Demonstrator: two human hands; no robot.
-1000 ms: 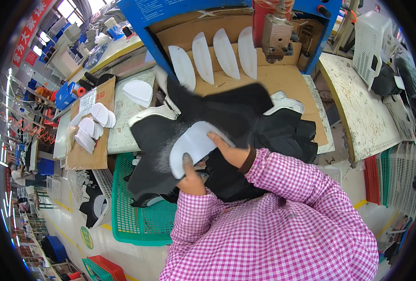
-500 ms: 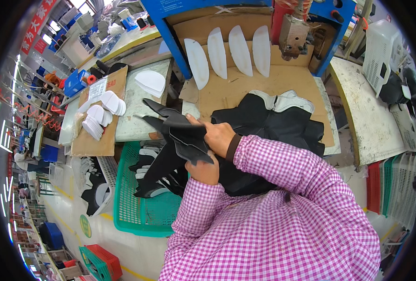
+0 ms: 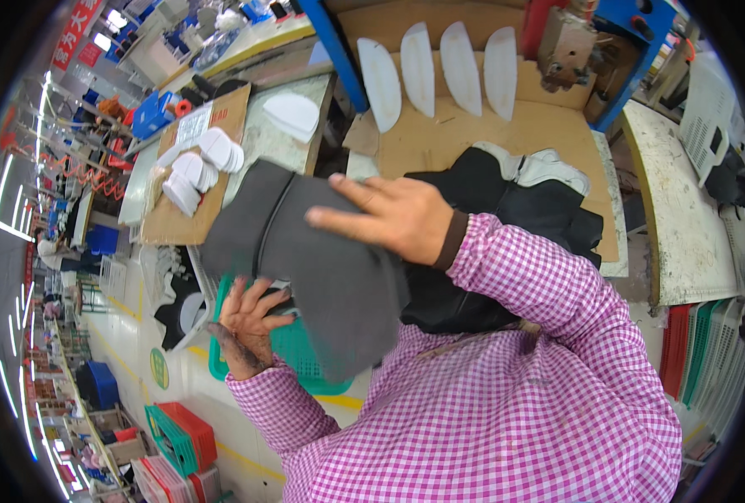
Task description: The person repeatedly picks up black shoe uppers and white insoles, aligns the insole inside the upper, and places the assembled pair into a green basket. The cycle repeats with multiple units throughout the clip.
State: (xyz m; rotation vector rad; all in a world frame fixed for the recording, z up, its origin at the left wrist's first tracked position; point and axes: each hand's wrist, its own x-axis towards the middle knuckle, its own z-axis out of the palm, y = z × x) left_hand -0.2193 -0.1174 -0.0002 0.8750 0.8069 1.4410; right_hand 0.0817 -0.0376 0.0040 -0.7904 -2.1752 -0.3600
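A large dark grey fabric piece (image 3: 314, 260) with a seam line across it hangs unfolded in front of my body. My right hand (image 3: 410, 220) grips its upper right edge, with two fingers stretched over its face and the thumb hidden. My left hand (image 3: 251, 323) is open, palm up and fingers spread, by the piece's lower left edge; whether it touches is unclear. Under that hand stands a green plastic basket (image 3: 215, 360), largely covered by the fabric. A pile of black fabric pieces (image 3: 540, 208) with white-backed parts (image 3: 552, 170) lies right of my right hand.
Several white half-moon pieces (image 3: 418, 71) lean on cardboard inside a blue machine frame (image 3: 339, 54) with a metal head (image 3: 567, 52). Rounded white pieces (image 3: 192, 173) lie on a cardboard sheet at left. A worn side table (image 3: 691, 218) and stacked baskets (image 3: 703, 352) stand at right.
The dark bundle both hands were gripping is now spread into one broad piece. My left hand has let go and moved left and down, fingers opening. The view has shifted slightly.
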